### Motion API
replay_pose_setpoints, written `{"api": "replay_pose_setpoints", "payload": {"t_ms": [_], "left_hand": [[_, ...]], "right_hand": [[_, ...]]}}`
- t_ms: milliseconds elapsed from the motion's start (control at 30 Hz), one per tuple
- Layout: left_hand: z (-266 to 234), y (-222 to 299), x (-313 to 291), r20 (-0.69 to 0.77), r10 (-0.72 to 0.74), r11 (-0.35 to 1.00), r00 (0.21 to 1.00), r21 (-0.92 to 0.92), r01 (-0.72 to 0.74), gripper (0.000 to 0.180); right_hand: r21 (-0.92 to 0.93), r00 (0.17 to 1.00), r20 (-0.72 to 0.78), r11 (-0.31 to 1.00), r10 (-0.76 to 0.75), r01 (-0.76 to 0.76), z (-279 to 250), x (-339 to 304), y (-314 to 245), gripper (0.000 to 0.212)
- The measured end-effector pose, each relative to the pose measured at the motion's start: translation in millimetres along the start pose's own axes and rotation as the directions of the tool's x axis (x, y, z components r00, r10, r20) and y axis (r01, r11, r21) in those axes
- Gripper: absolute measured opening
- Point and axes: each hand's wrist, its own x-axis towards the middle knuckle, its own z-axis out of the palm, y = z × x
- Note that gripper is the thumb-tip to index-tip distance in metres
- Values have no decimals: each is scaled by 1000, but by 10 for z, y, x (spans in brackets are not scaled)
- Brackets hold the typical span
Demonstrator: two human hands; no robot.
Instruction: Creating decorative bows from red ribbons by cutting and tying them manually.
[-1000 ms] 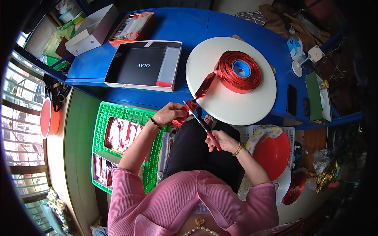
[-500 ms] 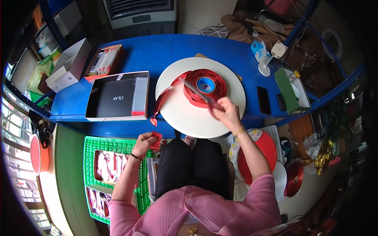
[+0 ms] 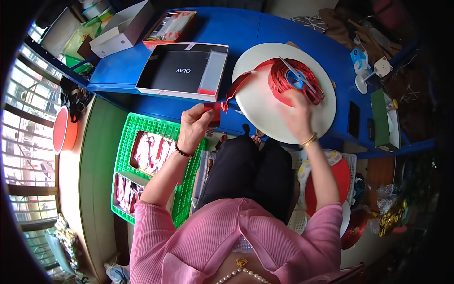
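My left hand point(image 3: 193, 127) is closed on a short folded piece of red ribbon point(image 3: 215, 113), in front of the blue table's near edge. Close by hangs the loose end of a longer red ribbon strip point(image 3: 238, 85), which runs back to a red ribbon roll point(image 3: 279, 80) with a blue core. That roll lies on a round white board point(image 3: 255, 102). Scissors point(image 3: 306, 81) with red handles rest across the roll. Over the board's near part is my right hand point(image 3: 298, 118), just short of the scissors; motion blurs its fingers.
An open black-lined box point(image 3: 175, 71), an orange-rimmed tray point(image 3: 169, 29) and a white box point(image 3: 124, 31) stand left on the blue table point(image 3: 236, 28). A phone point(image 3: 353, 118) and a green box point(image 3: 384, 120) are at right. Below left is a green crate point(image 3: 124, 161) holding filled trays.
My right hand has let go of the scissors, which now lie on the roll, and has drawn back toward me. My left hand has risen to the strip's loose end. The whole view has shifted.
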Motion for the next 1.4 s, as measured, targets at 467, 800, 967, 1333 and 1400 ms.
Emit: {"api": "replay_pose_setpoints", "payload": {"t_ms": [467,800,967,1333,1400], "left_hand": [[-154,470,-8,42,-162,828,986,-537,159,18],[-132,52,-151,518,-14,949,855,-263,174,75],[-70,443,-48,807,-11,999,590,38,-33,91],[247,900,-35,605,109,919,789,-364,152,33],[194,1019,29,564,178,882,807,-454,123,34]], "right_hand": [[384,961,-62,882,-271,274,586,-237,-1451,19],[407,951,-88,860,-298,307,159,-91,-1387,15],[575,968,-63,784,-242,233,95,-31,-1356,13],[819,984,179,554,5,-152,530,-464,-935,94],[808,976,210,552,55,-205,804,-587,-1049,95]]}}
